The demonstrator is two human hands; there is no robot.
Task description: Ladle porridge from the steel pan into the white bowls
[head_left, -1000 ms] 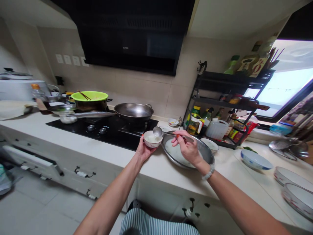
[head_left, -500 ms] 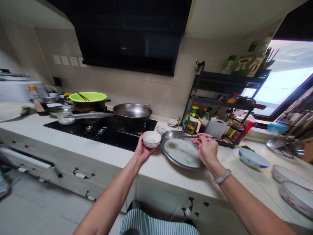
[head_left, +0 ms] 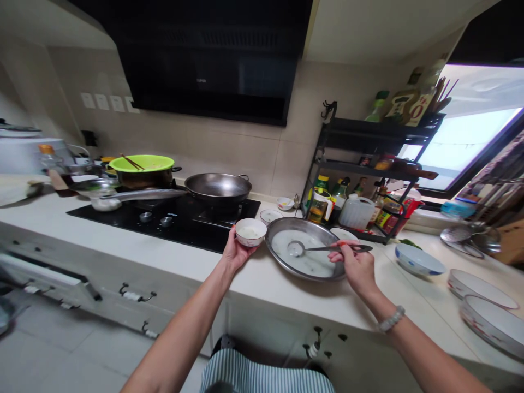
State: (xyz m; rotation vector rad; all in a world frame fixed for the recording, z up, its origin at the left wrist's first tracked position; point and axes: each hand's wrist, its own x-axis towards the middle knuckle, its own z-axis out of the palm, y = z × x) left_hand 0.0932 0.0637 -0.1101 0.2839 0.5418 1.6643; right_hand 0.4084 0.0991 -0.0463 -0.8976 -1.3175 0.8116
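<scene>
My left hand [head_left: 236, 252] is closed round the side of a small white bowl [head_left: 250, 240], which holds some whitish liquid. The bowl is held just left of a wide metal basin [head_left: 286, 267] with cloudy white soup [head_left: 315, 265] in it. My right hand [head_left: 355, 266] grips the dark handle of a ladle [head_left: 323, 249]. The ladle's round head lies in the soup, left of the basin's middle. Behind the basin stand a small filled bowl [head_left: 271, 216] and, near my right hand, another bowl [head_left: 344, 234] partly hidden by the rim.
Left is a black stove [head_left: 184, 229] with a wok [head_left: 219, 188] and a pot topped by a green colander [head_left: 143, 163]. A black rack [head_left: 368, 169] with bottles stands behind the basin. Right are a blue-patterned bowl [head_left: 420, 261] and two white dishes [head_left: 497, 326]. A dark range hood [head_left: 200, 54] hangs above.
The ladle's head has moved from the basin's left rim, beside the small bowl, down into the soup. My right hand has shifted slightly right and down. My left hand still holds the bowl.
</scene>
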